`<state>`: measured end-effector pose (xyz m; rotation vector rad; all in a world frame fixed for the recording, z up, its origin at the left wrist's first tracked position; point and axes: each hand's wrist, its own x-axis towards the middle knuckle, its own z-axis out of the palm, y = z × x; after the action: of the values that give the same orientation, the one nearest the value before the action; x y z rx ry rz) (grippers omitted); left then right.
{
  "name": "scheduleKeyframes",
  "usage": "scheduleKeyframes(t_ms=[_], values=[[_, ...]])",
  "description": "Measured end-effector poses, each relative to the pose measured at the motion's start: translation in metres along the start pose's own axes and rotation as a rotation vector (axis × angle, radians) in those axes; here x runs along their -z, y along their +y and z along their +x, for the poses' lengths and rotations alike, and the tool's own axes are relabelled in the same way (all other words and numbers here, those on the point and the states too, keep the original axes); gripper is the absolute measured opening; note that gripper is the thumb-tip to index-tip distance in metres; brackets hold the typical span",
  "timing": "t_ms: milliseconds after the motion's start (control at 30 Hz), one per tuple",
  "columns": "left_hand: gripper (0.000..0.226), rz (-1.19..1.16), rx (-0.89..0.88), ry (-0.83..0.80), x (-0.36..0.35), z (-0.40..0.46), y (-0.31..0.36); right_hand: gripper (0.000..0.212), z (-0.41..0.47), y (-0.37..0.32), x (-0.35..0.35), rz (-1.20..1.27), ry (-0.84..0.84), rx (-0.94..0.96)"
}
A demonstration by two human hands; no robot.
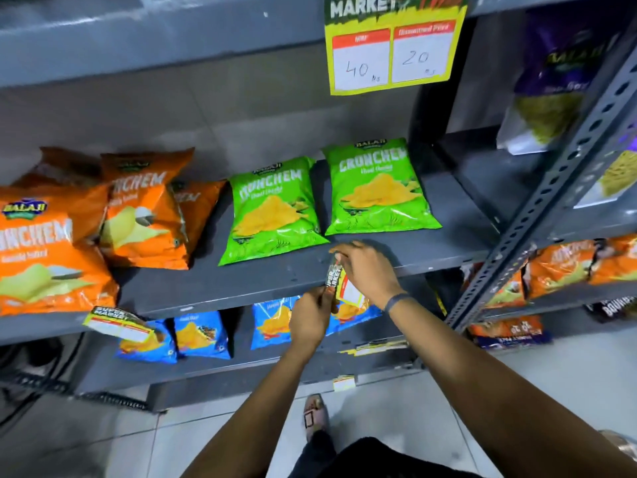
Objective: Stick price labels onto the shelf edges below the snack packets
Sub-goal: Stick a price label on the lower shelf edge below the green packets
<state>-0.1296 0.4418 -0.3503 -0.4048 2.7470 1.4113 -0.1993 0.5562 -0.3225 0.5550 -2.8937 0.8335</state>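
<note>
A yellow price label [344,288] is held against the front edge of the grey middle shelf [220,288], below two green Crunchem packets [375,188]. My right hand [368,270] pinches the label's top at the shelf lip. My left hand [312,319] grips its lower left side. Another label [119,324] hangs from the same shelf edge at the left, under the orange packets [141,215]. A larger label marked 40 and 20 [393,46] hangs from the upper shelf.
Blue packets [203,334] stand on the lower shelf, with loose labels [375,346] on its edge and one [344,382] lower down. A perforated grey upright [537,201] divides off the right bay of orange and purple packets. My foot [315,415] stands on the tiled floor.
</note>
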Motion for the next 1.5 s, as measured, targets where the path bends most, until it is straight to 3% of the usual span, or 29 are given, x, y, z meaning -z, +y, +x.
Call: scheduleKeyframes(t_ms=[133, 267, 500, 667, 1000, 1200, 1367, 1500], values=[[0.033, 0.152, -0.041, -0.021, 0.013, 0.005, 0.005, 0.016, 0.007, 0.005, 0.001, 0.069, -0.028, -0.097], [0.030, 0.506, -0.214, -0.006, 0.029, 0.003, 0.005, 0.006, -0.013, 0.017, 0.008, 0.018, 0.056, 0.009], [0.031, 0.918, -0.321, -0.120, 0.035, 0.013, -0.009, 0.024, -0.042, 0.025, -0.003, -0.520, -0.104, 0.089], [0.024, 1.050, -0.333, -0.130, 0.028, 0.021, -0.009, 0.028, -0.035, 0.026, -0.014, -0.665, -0.110, 0.060], [0.015, 1.051, -0.309, -0.033, 0.032, 0.028, -0.011, 0.023, -0.033, 0.024, -0.008, -0.422, -0.018, 0.062], [0.050, 1.011, -0.278, 0.019, 0.031, 0.032, 0.010, 0.014, -0.028, 0.021, -0.003, -0.311, -0.007, 0.014], [0.049, 0.983, -0.180, 0.042, 0.025, 0.030, 0.022, 0.018, -0.027, 0.017, 0.000, -0.307, -0.008, -0.030], [0.047, 0.917, -0.126, 0.062, 0.026, 0.022, 0.020, 0.020, -0.042, 0.010, -0.002, -0.236, 0.111, -0.060]])
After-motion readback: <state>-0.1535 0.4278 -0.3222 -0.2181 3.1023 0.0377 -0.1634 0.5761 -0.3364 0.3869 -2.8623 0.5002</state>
